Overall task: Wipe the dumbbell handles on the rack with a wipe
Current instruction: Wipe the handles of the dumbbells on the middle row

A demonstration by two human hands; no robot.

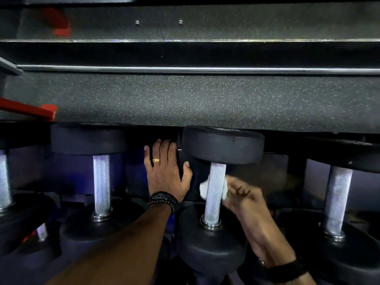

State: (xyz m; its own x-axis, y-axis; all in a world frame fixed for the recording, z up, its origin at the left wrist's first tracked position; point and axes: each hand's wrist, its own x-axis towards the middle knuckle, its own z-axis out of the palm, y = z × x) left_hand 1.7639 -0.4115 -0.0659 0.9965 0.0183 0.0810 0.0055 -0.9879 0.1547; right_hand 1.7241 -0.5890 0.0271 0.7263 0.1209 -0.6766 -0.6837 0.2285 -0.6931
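Black dumbbells with knurled silver handles lie in a row on the rack. My right hand point(244, 197) holds a white wipe point(204, 189) wrapped around the middle dumbbell's handle point(214, 194), under and beside the bar. Motion blurs that hand. My left hand point(166, 171), with a gold ring and black bead bracelets, rests flat on the dark rack point(191, 182) just left of that handle, fingers spread, thumb against the rack's padding. The dumbbell to the left shows its handle point(101, 184), and the one to the right shows its handle point(337, 198).
A speckled grey rubber floor point(205, 99) stretches beyond the rack. Red frame parts point(28, 111) stick in from the left. A long metal rail point(205, 68) and a dark bench-like structure point(205, 23) cross the top. One more dumbbell handle point(4, 179) sits at the far left edge.
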